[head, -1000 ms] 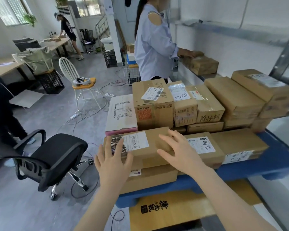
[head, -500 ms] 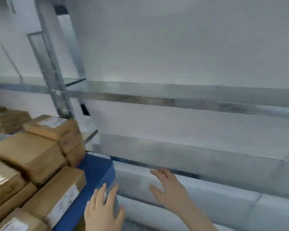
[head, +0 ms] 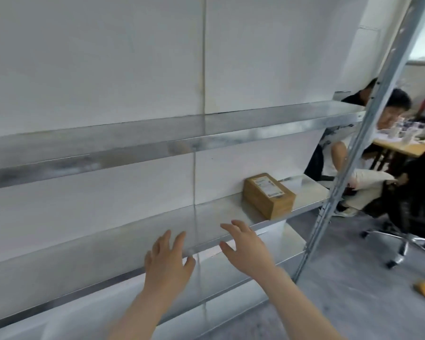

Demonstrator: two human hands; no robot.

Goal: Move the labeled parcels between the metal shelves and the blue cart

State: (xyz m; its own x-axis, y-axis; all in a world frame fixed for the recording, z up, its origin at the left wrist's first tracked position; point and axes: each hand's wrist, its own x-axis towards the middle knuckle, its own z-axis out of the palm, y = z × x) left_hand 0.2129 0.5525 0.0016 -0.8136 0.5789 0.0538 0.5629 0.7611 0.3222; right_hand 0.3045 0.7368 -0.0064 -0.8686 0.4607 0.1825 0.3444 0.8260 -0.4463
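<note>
- Far left: the grey galvanised metal shelves [head: 84, 241] run along a white wall. The stretch in front of me carries nothing that I can see.
- Low centre: my left hand [head: 167, 261] hangs at the front lip of the middle shelf, fingers spread wide and holding nothing. I cannot tell whether it touches the metal.
- Just beside it: my right hand [head: 245, 246] is equally wide and empty, its fingers pointing along the shelf.
- Right of both hands and apart from them: the one brown cardboard parcel [head: 268, 195], white label up, lies flat on that same middle shelf. It is near the shelf's right end and close to the front edge. The blue cart is out of view.
- Further right: a slanted steel upright [head: 349, 168] closes off the shelf end. Beyond it a seated person [head: 341, 155] leans at a wooden desk [head: 402, 149], with a black wheeled office chair [head: 417, 209] nearby.
- What could go wrong, as I judge it:
  - A hasty sideways reach could shove the parcel rather than grip it. The smooth metal would then let it slide off the front edge or the shelf end.
  - My right forearm could knock the upright.
  - Turning back with the cart unseen risks a blind swing toward the seated person.
</note>
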